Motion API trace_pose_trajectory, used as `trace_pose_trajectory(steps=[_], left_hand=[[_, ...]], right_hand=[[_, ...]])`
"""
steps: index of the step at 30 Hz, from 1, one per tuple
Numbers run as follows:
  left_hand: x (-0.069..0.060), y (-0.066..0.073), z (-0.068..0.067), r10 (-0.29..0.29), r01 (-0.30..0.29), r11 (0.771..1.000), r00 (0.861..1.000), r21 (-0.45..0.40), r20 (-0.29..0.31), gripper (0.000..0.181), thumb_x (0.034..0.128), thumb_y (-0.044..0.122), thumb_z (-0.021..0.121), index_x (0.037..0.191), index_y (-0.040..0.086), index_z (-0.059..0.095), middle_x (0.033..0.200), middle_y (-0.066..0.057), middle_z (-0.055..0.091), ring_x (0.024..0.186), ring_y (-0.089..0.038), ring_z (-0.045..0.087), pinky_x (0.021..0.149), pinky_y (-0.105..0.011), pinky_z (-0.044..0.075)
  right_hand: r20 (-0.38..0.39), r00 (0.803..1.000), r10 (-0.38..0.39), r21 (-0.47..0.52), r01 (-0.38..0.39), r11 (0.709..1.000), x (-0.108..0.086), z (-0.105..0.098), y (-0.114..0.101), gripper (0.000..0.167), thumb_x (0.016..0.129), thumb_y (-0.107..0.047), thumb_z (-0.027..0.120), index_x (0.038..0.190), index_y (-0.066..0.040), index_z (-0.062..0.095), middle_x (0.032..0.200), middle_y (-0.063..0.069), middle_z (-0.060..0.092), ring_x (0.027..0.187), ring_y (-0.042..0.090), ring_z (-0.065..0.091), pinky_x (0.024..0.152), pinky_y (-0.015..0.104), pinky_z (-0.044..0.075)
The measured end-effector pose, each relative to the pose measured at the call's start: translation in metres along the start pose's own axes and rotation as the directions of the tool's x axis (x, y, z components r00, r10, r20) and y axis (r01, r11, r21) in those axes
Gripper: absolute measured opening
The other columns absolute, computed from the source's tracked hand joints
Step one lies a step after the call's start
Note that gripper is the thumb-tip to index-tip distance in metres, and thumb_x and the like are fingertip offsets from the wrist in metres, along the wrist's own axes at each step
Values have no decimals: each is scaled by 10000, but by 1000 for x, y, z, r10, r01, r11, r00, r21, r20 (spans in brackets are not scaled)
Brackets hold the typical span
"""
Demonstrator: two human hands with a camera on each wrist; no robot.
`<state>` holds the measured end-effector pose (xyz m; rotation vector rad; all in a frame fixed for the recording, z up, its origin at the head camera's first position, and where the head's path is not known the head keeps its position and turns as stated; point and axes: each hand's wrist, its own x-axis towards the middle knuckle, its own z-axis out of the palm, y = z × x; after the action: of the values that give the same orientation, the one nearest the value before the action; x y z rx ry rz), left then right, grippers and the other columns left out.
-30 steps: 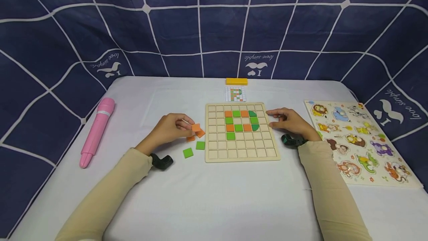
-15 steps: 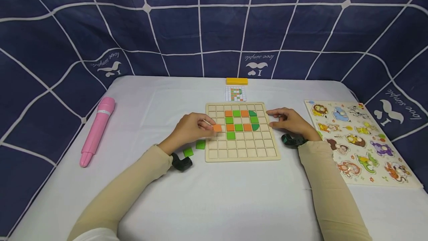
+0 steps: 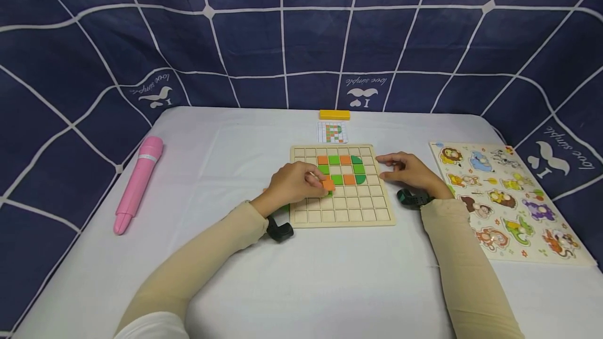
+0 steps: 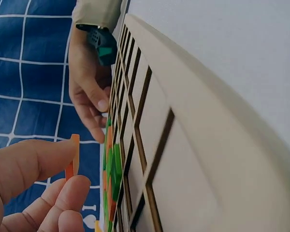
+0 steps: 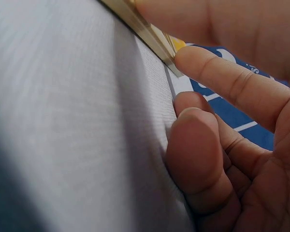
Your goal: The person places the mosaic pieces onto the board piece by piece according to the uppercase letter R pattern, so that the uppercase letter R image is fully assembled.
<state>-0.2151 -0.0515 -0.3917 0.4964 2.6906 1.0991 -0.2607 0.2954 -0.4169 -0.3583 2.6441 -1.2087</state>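
My left hand (image 3: 294,181) pinches an orange square tile (image 3: 328,185) between thumb and fingers, over the left part of the wooden grid board (image 3: 360,215). In the left wrist view the tile (image 4: 76,157) is edge-on and apart from the board. Green and orange tiles, including a green square (image 3: 359,169), lie in the board's cells, several of them forming a ring. One green square just below the held tile is mostly hidden. My right hand (image 3: 409,171) rests at the board's right edge; in the right wrist view thumb and forefinger touch the rim (image 5: 157,50), other fingers bent.
Behind the board lie a small pattern card (image 3: 332,133) and a yellow block (image 3: 334,114). An animal puzzle board (image 3: 513,203) is at the right, a pink microphone-shaped toy (image 3: 140,184) at the left. My left forearm mostly hides loose tiles beside the board.
My left hand has carried the orange tile rightward from the loose tiles on the table to above the board's filled cells. My right hand has stayed at the edge.
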Motion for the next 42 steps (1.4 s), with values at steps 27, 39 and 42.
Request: trace_pose_trajectory(steps=[27,39,42], left_hand=[[18,16,20,-28,19,995,995,97,93,232,862,270,925,1045,212,794,833,127,681,769,-93,618,694,-321,473],[18,16,20,-34,24,995,993,94,109,239,864,279,924,1057,219,798,851,130,678,790,-103,610,732,-339,476],[17,16,20,-37,27,995,994,93,108,240,866,275,923,1064,217,800,860,129,681,797,-105,612,739,-340,476]], right_hand=[[-1,1000,9,-9,-9,1000,-1,0,-2,566,950,-110,825,1457,51,634,1215,226,587,868,213,470,745,271,393],[1,1000,5,-13,-5,1000,-1,0,-2,563,954,-114,823,1457,54,633,1210,222,583,869,213,473,739,268,395],[3,1000,12,-14,-12,1000,-2,0,-2,563,957,-116,823,1460,50,633,1219,222,583,881,220,473,751,269,396]])
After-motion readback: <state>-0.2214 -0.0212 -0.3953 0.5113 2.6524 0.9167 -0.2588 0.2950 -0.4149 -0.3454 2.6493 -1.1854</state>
